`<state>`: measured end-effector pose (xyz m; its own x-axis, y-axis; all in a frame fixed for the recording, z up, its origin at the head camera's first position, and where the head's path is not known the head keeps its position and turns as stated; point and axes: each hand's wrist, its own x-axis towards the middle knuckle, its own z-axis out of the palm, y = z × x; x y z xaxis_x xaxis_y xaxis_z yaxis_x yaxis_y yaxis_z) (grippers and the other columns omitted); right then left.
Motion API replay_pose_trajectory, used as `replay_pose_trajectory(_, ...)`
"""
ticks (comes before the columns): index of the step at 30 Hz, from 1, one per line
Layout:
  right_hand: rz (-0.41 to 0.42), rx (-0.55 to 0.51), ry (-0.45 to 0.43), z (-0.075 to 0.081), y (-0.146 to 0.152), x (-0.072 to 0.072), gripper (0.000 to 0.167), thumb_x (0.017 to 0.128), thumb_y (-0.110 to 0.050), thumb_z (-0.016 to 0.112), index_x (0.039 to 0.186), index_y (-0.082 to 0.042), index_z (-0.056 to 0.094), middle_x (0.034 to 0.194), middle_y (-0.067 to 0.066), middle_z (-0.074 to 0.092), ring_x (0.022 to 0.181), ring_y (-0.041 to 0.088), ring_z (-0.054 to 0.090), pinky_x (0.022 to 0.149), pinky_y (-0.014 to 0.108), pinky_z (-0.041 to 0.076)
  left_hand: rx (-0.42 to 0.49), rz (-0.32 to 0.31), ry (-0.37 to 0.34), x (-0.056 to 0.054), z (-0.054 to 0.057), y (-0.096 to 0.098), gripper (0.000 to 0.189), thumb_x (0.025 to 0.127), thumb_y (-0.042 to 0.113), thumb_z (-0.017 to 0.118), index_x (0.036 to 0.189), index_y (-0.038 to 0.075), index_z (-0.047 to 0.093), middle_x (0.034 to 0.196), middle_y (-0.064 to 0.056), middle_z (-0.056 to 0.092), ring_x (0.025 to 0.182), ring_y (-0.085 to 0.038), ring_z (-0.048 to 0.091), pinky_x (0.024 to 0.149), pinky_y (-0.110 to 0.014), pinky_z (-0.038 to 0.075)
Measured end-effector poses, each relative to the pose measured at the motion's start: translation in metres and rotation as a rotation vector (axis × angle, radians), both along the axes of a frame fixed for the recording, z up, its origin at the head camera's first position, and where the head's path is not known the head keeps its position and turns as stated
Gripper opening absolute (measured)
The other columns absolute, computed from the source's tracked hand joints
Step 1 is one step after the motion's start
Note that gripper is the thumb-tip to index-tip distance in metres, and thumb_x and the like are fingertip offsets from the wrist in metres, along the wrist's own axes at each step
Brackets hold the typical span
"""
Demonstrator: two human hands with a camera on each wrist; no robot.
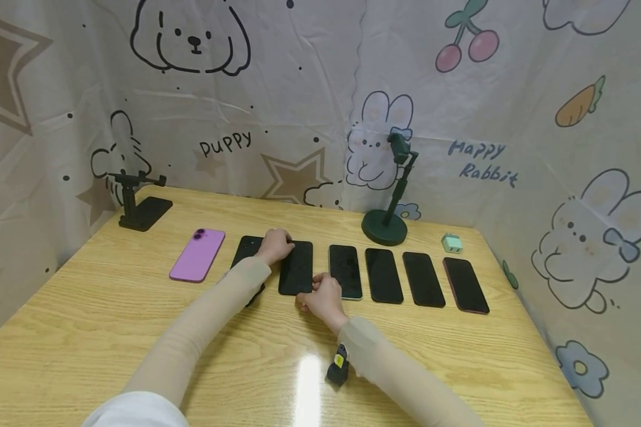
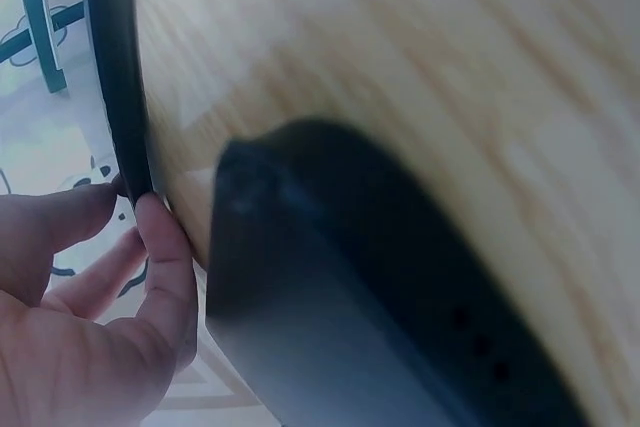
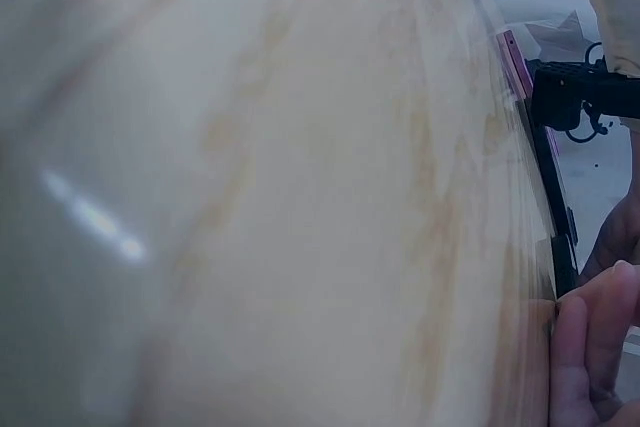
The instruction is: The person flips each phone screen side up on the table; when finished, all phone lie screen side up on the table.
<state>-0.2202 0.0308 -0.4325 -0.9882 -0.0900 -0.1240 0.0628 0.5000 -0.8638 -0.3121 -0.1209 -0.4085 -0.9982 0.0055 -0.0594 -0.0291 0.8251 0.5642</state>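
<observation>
A black phone lies face up, and both hands hold it at opposite corners. My left hand is at its top left corner; in the left wrist view the thumb and fingers pinch the edge of the dark phone. At its bottom right corner, my right hand grips the phone with thumb and fingertips. Another black phone with camera lenses lies to the left, partly hidden under the left hand and sleeve. Just right of the held phone is a phone with a silvery edge.
Further right, three more dark phones continue the row. A purple phone lies at the left. Behind stand a black phone stand, a dark green stand and a pale green charger. A printed curtain borders the wooden table.
</observation>
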Motion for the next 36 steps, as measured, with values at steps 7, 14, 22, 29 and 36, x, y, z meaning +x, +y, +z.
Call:
replay_pose_trajectory(7, 0.003, -0.006, 0.0, 0.002, 0.0, 0.0, 0.05, 0.077, -0.009, 0.077, 0.118, 0.002, 0.052, 0.099, 0.011, 0.053, 0.053, 0.009, 0.062, 0.069, 0.028, 0.054, -0.005, 0.005, 0.0, -0.001, 0.001, -0.001, 0.032, 0.097, 0.016, 0.056, 0.122, -0.002, 0.062, 0.121, -0.019, 0.06, 0.115, -0.032, 0.051, 0.096, -0.042, 0.045)
replay_pose_trajectory(14, 0.006, 0.016, 0.007, 0.002, -0.001, 0.0, 0.049, 0.077, -0.009, 0.077, 0.117, 0.003, 0.052, 0.098, 0.01, 0.054, 0.053, 0.008, 0.062, 0.07, 0.029, 0.054, -0.028, 0.011, -0.002, -0.003, 0.0, -0.002, 0.037, 0.097, 0.017, 0.056, 0.126, -0.005, 0.056, 0.125, -0.021, 0.058, 0.116, -0.033, 0.053, 0.096, -0.042, 0.046)
replay_pose_trajectory(22, 0.012, 0.006, -0.006, 0.006, -0.002, 0.002, 0.051, 0.077, -0.009, 0.077, 0.118, 0.003, 0.05, 0.105, 0.014, 0.053, 0.055, 0.009, 0.063, 0.065, 0.027, 0.054, -0.012, 0.01, -0.003, -0.003, -0.001, -0.003, 0.037, 0.096, 0.017, 0.057, 0.126, -0.005, 0.056, 0.126, -0.021, 0.057, 0.118, -0.033, 0.052, 0.097, -0.042, 0.046)
replay_pose_trajectory(29, -0.007, 0.01, 0.013, 0.009, -0.007, 0.004, 0.058, 0.074, -0.009, 0.079, 0.122, 0.005, 0.049, 0.111, 0.018, 0.051, 0.062, 0.015, 0.064, 0.062, 0.027, 0.054, -0.006, 0.008, -0.004, -0.002, 0.001, -0.007, 0.036, 0.096, 0.017, 0.057, 0.123, -0.006, 0.058, 0.123, -0.022, 0.058, 0.113, -0.033, 0.054, 0.094, -0.041, 0.048)
replay_pose_trajectory(36, -0.015, 0.109, 0.059, 0.011, -0.011, 0.006, 0.064, 0.073, -0.018, 0.081, 0.123, 0.005, 0.048, 0.113, 0.018, 0.049, 0.1, 0.028, 0.049, 0.086, 0.039, 0.048, -0.003, 0.002, -0.01, -0.001, 0.004, -0.011, 0.036, 0.096, 0.017, 0.057, 0.123, -0.007, 0.058, 0.124, -0.022, 0.059, 0.11, -0.032, 0.057, 0.093, -0.04, 0.049)
